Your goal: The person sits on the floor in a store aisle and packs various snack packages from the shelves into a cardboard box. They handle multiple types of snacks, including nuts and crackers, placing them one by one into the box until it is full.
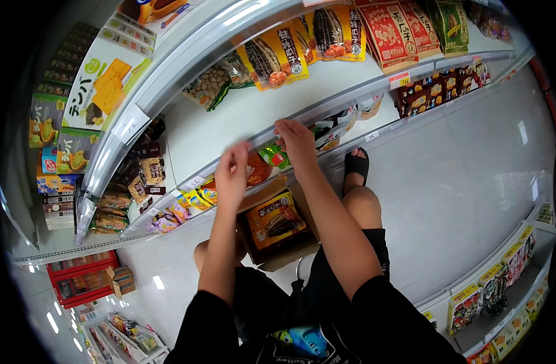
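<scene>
My left hand (234, 170), slightly blurred, is raised at the front of a white store shelf (205, 139), fingers curled loosely with nothing seen in them. To its right my right hand (296, 141) reaches the shelf's edge strip, its fingers bent; whether it pinches anything cannot be told. Below the hands, between my knees, an open cardboard box (307, 223) holds yellow bags of sunflower seeds (275, 220). Similar yellow bags (273, 57) stand at the back of the shelf, beside bags of nuts (208, 86). A green snack packet (274, 156) lies on the lower shelf behind my hands.
Red seed packets (389, 34) stand at the upper right. Boxed biscuits (100, 91) fill the left shelf. Small wrapped snacks (169, 218) lie on the lower shelf. Another shelf with packaged food (464, 307) is at the lower right, and a red rack (82, 280) at the lower left.
</scene>
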### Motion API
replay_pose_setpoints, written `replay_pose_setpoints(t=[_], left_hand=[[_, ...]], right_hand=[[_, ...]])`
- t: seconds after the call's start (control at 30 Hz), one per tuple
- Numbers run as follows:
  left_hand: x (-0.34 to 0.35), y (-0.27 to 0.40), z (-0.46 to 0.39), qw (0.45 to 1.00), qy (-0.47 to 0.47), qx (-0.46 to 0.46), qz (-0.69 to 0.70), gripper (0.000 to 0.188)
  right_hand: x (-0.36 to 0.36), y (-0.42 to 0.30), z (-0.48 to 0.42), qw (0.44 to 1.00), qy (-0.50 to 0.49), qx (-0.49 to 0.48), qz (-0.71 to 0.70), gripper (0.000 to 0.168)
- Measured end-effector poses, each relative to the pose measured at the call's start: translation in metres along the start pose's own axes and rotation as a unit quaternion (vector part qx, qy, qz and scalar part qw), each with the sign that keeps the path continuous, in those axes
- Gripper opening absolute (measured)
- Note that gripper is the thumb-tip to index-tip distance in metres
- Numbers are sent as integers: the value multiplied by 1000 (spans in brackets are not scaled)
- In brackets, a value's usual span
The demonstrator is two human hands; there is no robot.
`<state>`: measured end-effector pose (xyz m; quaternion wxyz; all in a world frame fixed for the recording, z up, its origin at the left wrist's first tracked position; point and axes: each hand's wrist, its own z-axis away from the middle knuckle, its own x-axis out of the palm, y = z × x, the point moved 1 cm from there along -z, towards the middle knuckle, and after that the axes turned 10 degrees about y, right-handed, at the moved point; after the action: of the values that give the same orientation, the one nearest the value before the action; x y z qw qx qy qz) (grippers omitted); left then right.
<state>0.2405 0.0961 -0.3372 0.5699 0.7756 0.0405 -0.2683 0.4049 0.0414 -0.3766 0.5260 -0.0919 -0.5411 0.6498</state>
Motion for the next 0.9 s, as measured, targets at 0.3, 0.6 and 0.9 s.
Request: replay_pose_setpoints(t=[0.3, 0.6, 0.9], left_hand=[[77, -6, -123, 978, 61, -152, 127, 52], [77, 3, -107, 986, 70, -123, 88, 24], [-49, 43, 16, 983, 71, -107, 134, 20]], right_hand=[[0, -12, -9, 999, 10, 19, -37, 23], [-12, -10, -7, 998, 21, 48, -29, 30], [-19, -12, 24, 993, -91, 70, -7, 58]])
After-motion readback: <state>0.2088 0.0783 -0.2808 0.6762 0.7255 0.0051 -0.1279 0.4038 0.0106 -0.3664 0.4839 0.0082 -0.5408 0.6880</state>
